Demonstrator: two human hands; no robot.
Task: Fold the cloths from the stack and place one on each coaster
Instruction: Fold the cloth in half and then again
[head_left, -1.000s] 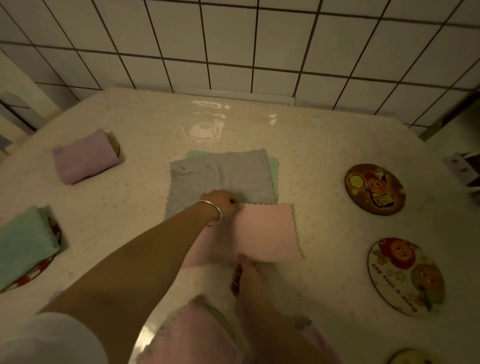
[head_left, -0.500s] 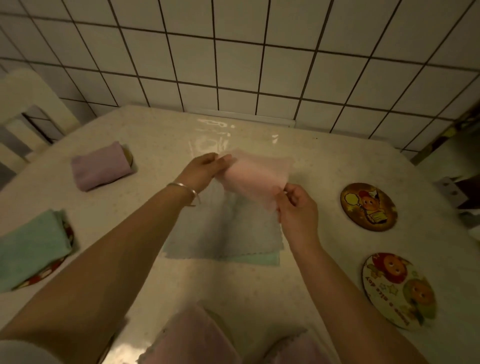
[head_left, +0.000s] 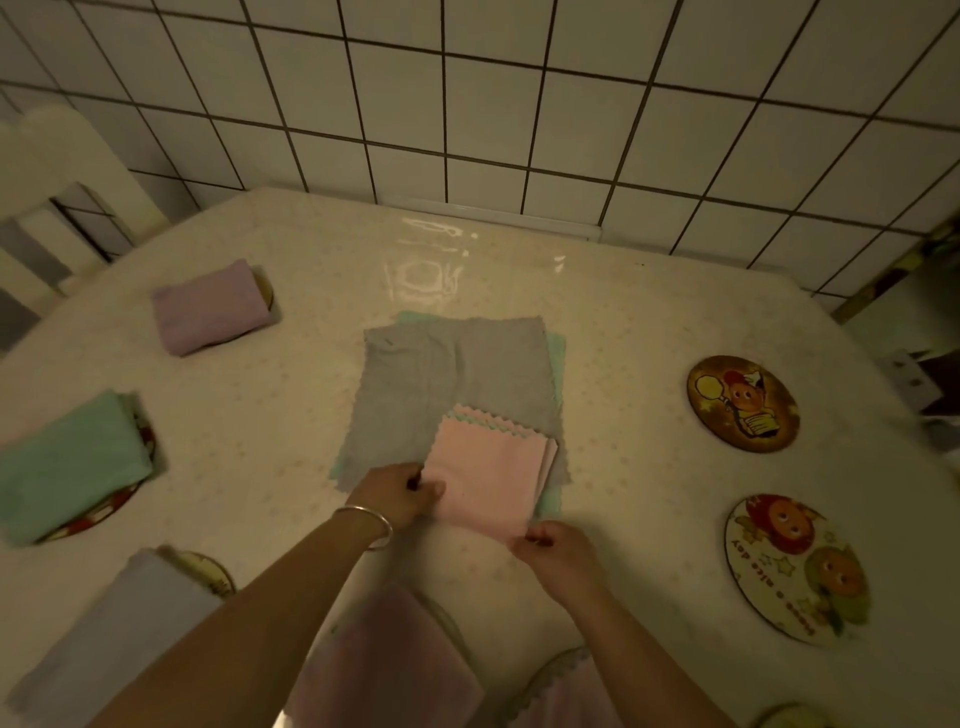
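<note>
At six o'clock of the stack (head_left: 447, 379), we pinch the folded pink cloth (head_left: 491, 480): our left hand (head_left: 402, 493) closed on its left edge, our right hand (head_left: 558, 548) closed on its near corner. To fold well, we judge we should square the scalloped edges, press the crease flat, then carry it toward three o'clock, where two bare coasters (head_left: 743, 402) (head_left: 797, 566) wait. Another coaster at five o'clock is cut off by the frame. Cloths at six and seven o'clock are blurred; whether coasters sit under all of them, we cannot tell.
</note>
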